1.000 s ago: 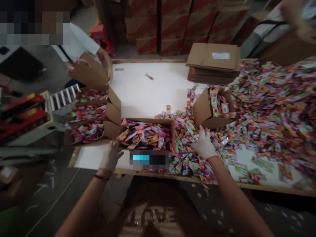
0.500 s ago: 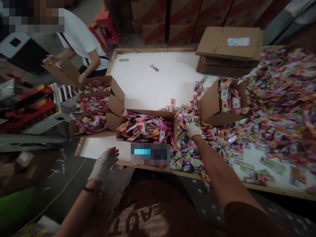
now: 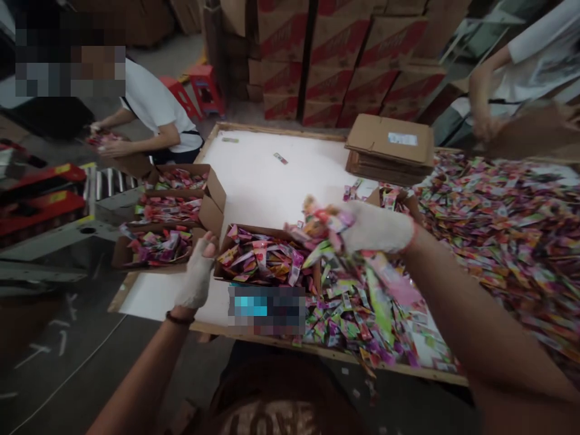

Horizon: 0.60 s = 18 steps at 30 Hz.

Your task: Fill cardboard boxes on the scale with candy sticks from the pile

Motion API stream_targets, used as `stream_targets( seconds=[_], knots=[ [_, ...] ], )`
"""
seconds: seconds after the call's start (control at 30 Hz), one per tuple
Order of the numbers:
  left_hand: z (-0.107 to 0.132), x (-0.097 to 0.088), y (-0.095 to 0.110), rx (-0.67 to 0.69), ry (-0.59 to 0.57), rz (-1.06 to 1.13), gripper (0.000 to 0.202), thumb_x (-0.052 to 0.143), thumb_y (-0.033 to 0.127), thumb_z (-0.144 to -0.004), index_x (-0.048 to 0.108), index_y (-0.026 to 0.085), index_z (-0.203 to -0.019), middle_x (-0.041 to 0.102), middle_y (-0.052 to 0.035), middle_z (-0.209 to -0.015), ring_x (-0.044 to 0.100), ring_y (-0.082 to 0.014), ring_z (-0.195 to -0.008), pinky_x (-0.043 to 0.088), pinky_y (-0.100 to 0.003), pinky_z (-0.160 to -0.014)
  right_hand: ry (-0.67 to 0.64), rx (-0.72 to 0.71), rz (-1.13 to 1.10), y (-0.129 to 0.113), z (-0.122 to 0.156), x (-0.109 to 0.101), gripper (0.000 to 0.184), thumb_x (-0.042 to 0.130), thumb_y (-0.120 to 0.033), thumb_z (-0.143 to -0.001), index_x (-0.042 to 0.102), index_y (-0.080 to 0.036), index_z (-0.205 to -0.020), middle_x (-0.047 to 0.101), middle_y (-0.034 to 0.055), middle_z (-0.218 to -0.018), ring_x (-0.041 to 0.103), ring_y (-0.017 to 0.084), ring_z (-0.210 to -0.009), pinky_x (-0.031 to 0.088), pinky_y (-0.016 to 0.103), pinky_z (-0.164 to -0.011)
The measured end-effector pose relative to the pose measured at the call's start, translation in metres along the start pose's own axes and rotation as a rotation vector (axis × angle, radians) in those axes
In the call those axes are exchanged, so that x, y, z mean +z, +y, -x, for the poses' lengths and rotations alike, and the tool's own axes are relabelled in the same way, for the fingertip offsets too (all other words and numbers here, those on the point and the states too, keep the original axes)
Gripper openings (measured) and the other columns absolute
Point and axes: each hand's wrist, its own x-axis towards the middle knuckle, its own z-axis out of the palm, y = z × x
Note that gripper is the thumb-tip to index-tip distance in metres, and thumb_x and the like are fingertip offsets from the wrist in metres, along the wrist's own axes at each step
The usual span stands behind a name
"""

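My right hand, in a white glove, is raised above the heap and holds a bunch of small colourful packets. Some packets hang or drop below it, smeared by motion. To its left stands an open cardboard box filled with similar packets. My left hand, in a white glove with bare fingertips, is beside the box's left end with its fingers apart, holding nothing. Whether it touches the box I cannot tell. A blurred-out object lies in front of the box.
More filled boxes stand at the left by a roller conveyor. Loose packets cover the table's right side. Flattened cartons are stacked at the back. Co-workers work at the far left and far right.
My right hand has come up out of the heap with a bunch of packets. My left hand has moved up and right to the box's end. The view has shifted.
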Motion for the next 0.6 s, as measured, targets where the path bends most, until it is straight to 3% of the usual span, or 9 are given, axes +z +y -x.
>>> stream_targets(
  seconds=[0.07, 0.13, 0.23, 0.3, 0.37, 0.47, 0.53, 0.6],
  knots=[
    [0.001, 0.011, -0.002, -0.028, -0.096, 0.031, 0.063, 0.083, 0.060, -0.075, 0.073, 0.021, -0.123, 0.070, -0.0137, -0.143, 0.057, -0.0343, -0.144, 0.049, -0.042, -0.118, -0.198, -0.052, 0.206, -0.042, -0.033, 0.027, 0.014, 0.064, -0.011, -0.068, 0.070, -0.017, -0.079, 0.070, -0.0028, -0.064, 0.060, 0.013, -0.056, 0.050, 0.023, -0.053],
    [0.006, 0.018, -0.006, -0.099, -0.191, 0.089, 0.065, 0.085, 0.064, -0.071, 0.075, 0.018, -0.116, 0.076, -0.0151, -0.131, 0.063, -0.0363, -0.137, 0.054, -0.044, -0.112, -0.253, -0.112, 0.509, -0.062, -0.070, 0.067, 0.021, 0.069, -0.009, -0.071, 0.075, -0.016, -0.090, 0.075, 0.0016, -0.072, 0.067, 0.017, -0.063, 0.054, 0.027, -0.059],
    [0.010, 0.021, -0.009, -0.185, -0.187, 0.156, 0.070, 0.088, 0.068, -0.065, 0.075, 0.016, -0.109, 0.080, -0.0136, -0.111, 0.069, -0.0375, -0.126, 0.060, -0.045, -0.103, -0.269, -0.173, 0.836, -0.053, -0.110, 0.125, 0.037, 0.073, -0.011, -0.079, 0.074, -0.016, -0.116, 0.082, 0.0150, -0.107, 0.079, 0.029, -0.095, 0.062, 0.038, -0.078],
    [0.011, 0.022, -0.009, -0.194, -0.142, 0.164, 0.072, 0.089, 0.070, -0.064, 0.076, 0.016, -0.108, 0.081, -0.0130, -0.106, 0.071, -0.0375, -0.122, 0.060, -0.045, -0.101, -0.238, -0.189, 0.914, -0.039, -0.115, 0.144, 0.052, 0.069, -0.014, -0.085, 0.066, -0.019, -0.137, 0.078, 0.0194, -0.125, 0.078, 0.033, -0.110, 0.063, 0.046, -0.086],
    [0.011, 0.020, -0.008, -0.184, -0.145, 0.153, 0.076, 0.089, 0.073, -0.062, 0.076, 0.016, -0.110, 0.081, -0.0138, -0.110, 0.070, -0.0385, -0.123, 0.060, -0.044, -0.101, -0.240, -0.177, 0.875, -0.029, -0.104, 0.141, 0.075, 0.075, -0.020, -0.082, 0.054, -0.023, -0.154, 0.072, 0.0204, -0.138, 0.076, 0.035, -0.117, 0.063, 0.048, -0.093],
    [0.013, 0.011, -0.006, -0.138, -0.138, 0.144, 0.073, 0.083, 0.075, -0.070, 0.076, 0.018, -0.116, 0.078, -0.0137, -0.123, 0.064, -0.0366, -0.133, 0.057, -0.041, -0.105, -0.172, -0.246, 0.551, -0.014, -0.067, 0.102, 0.098, 0.085, -0.027, -0.073, 0.045, -0.026, -0.163, 0.062, 0.0174, -0.153, 0.070, 0.034, -0.127, 0.059, 0.046, -0.106],
    [0.015, -0.001, -0.005, -0.133, -0.048, 0.156, 0.064, 0.070, 0.075, -0.083, 0.075, 0.021, -0.116, 0.076, -0.0126, -0.128, 0.061, -0.0324, -0.138, 0.053, -0.039, -0.110, 0.025, -0.324, 0.202, 0.010, -0.037, 0.073, 0.084, 0.078, -0.034, -0.084, 0.046, -0.025, -0.161, 0.061, 0.0144, -0.153, 0.068, 0.030, -0.129, 0.056, 0.045, -0.112],
    [0.016, -0.017, -0.006, -0.155, 0.065, 0.157, 0.056, 0.056, 0.072, -0.093, 0.073, 0.023, -0.116, 0.074, -0.0120, -0.131, 0.061, -0.0296, -0.137, 0.051, -0.040, -0.111, 0.290, -0.227, -0.078, 0.053, -0.009, 0.057, 0.070, 0.065, -0.038, -0.094, 0.044, -0.024, -0.159, 0.061, 0.0134, -0.151, 0.067, 0.027, -0.129, 0.055, 0.045, -0.114]
  ],
)
